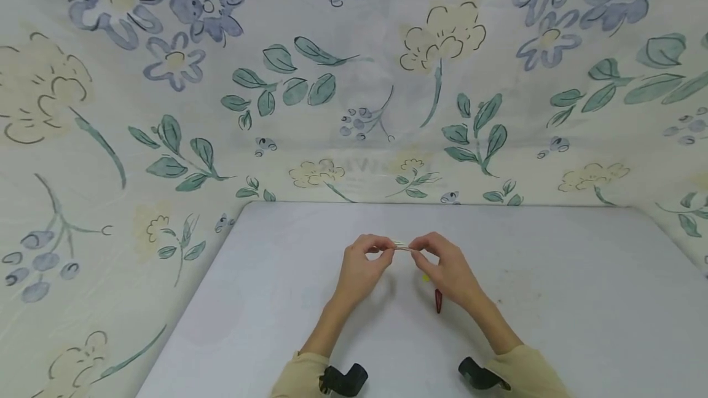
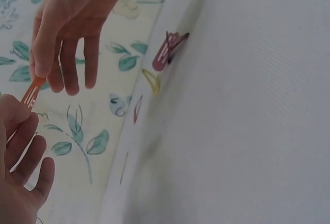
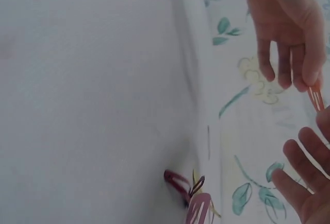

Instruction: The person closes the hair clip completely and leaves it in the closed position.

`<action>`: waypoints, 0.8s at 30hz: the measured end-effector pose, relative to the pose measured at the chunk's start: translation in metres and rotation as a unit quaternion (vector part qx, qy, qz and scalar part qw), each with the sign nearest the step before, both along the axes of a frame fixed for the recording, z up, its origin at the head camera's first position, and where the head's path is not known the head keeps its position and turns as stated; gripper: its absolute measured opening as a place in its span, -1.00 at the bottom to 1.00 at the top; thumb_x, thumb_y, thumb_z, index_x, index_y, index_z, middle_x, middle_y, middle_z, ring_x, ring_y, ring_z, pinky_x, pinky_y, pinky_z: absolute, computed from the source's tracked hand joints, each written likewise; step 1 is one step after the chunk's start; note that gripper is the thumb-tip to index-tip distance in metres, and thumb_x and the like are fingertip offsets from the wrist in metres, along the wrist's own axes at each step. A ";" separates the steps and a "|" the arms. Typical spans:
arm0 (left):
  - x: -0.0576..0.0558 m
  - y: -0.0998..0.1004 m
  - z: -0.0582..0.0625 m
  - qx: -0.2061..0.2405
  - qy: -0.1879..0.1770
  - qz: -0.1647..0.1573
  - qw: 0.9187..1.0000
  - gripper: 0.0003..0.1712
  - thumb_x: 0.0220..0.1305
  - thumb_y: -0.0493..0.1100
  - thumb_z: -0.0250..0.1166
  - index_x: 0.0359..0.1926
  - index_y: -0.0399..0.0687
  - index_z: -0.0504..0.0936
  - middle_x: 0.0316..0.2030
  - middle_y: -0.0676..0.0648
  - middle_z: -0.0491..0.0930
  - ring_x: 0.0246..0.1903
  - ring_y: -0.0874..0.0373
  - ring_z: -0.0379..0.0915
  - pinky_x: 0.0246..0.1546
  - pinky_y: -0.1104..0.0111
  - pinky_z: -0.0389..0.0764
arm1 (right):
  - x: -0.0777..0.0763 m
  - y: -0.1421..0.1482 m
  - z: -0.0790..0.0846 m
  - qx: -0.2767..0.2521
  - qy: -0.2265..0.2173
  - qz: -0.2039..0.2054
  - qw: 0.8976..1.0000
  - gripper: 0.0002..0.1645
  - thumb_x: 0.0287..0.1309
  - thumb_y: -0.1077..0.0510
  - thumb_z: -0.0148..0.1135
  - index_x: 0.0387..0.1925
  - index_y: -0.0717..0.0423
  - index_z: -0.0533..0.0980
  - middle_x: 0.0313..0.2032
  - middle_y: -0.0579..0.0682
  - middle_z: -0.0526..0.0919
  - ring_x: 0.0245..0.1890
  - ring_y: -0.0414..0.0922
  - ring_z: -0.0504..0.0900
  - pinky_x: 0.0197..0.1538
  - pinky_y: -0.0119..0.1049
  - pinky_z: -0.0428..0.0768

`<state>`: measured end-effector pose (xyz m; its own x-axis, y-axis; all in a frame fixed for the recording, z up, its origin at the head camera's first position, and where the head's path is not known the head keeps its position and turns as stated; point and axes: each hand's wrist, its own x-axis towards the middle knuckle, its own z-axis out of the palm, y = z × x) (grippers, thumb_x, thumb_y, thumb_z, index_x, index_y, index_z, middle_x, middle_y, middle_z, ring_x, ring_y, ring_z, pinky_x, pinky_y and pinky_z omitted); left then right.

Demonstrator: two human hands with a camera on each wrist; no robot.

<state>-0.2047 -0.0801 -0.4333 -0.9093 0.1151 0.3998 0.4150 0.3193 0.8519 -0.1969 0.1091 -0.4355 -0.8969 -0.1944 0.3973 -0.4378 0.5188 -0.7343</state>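
Observation:
An orange snap hair clip [image 2: 32, 94] is stretched between both hands, raised over the white table [image 1: 276, 300]. My left hand [image 1: 362, 266] pinches one end between thumb and forefinger. The other end is pinched by the thumb and forefinger of my right hand [image 1: 450, 269]. The fingertips hide both ends of the clip. Below the right hand, a dark red hair clip [image 1: 439, 301] lies on the table, with a yellow clip [image 1: 426, 277] partly hidden behind that hand. A mauve clip [image 2: 160, 58] shows among them in the left wrist view.
Another small reddish clip [image 2: 137, 109] lies farther along the table in the left wrist view. A flowered cloth [image 1: 359, 78] hangs behind the table's far edge and down its left side. Black wrist cameras [image 1: 345, 379] sit by both sleeves.

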 end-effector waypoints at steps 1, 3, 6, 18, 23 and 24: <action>-0.001 0.001 0.001 0.006 -0.005 -0.002 1.000 -0.92 0.20 -0.31 0.33 -0.28 -0.11 0.72 -0.30 -0.01 0.69 -0.19 0.13 0.54 -0.04 0.15 0.58 | -0.001 0.000 0.000 -0.013 0.002 0.000 1.000 -0.85 0.23 0.29 0.29 -0.16 0.11 0.56 -0.20 -0.03 0.64 -0.05 0.00 0.62 0.12 0.07 0.57; -0.002 0.002 0.002 0.017 -0.012 -0.006 1.000 -0.92 0.21 -0.32 0.33 -0.28 -0.14 0.72 -0.29 -0.03 0.69 -0.18 0.12 0.55 -0.04 0.17 0.59 | -0.001 -0.001 0.000 -0.040 0.003 0.002 0.999 -0.86 0.24 0.31 0.27 -0.16 0.14 0.56 -0.20 0.00 0.64 -0.05 0.01 0.63 0.12 0.09 0.56; -0.003 0.004 0.002 0.033 -0.023 -0.012 0.999 -0.92 0.21 -0.33 0.31 -0.27 -0.16 0.71 -0.29 -0.05 0.68 -0.20 0.13 0.55 -0.05 0.23 0.59 | -0.001 -0.002 -0.001 -0.077 -0.006 -0.004 0.997 -0.88 0.26 0.30 0.25 -0.16 0.17 0.57 -0.20 0.03 0.65 -0.07 0.02 0.64 0.12 0.09 0.57; -0.003 0.009 -0.001 0.063 -0.055 -0.016 0.996 -0.93 0.23 -0.32 0.32 -0.29 -0.12 0.71 -0.29 -0.04 0.68 -0.23 0.18 0.54 -0.07 0.33 0.57 | 0.004 -0.003 -0.008 -0.142 -0.066 -0.012 0.988 -0.87 0.32 0.21 0.23 -0.15 0.15 0.60 -0.16 0.03 0.66 -0.06 -0.04 0.67 0.03 -0.21 0.64; -0.001 0.009 0.000 0.066 -0.063 -0.015 0.996 -0.94 0.22 -0.31 0.34 -0.28 -0.12 0.72 -0.27 -0.05 0.69 -0.22 0.16 0.55 -0.06 0.27 0.58 | 0.005 -0.002 -0.007 -0.143 -0.070 -0.010 0.987 -0.88 0.31 0.22 0.24 -0.16 0.15 0.60 -0.17 0.03 0.67 -0.06 -0.04 0.68 0.03 -0.20 0.64; 0.000 0.010 0.000 0.069 -0.066 -0.016 0.995 -0.93 0.22 -0.32 0.34 -0.28 -0.13 0.72 -0.26 -0.06 0.70 -0.21 0.15 0.55 -0.05 0.25 0.58 | 0.006 -0.002 -0.007 -0.143 -0.071 -0.010 0.987 -0.88 0.31 0.22 0.24 -0.16 0.16 0.60 -0.17 0.03 0.67 -0.06 -0.04 0.68 0.03 -0.20 0.64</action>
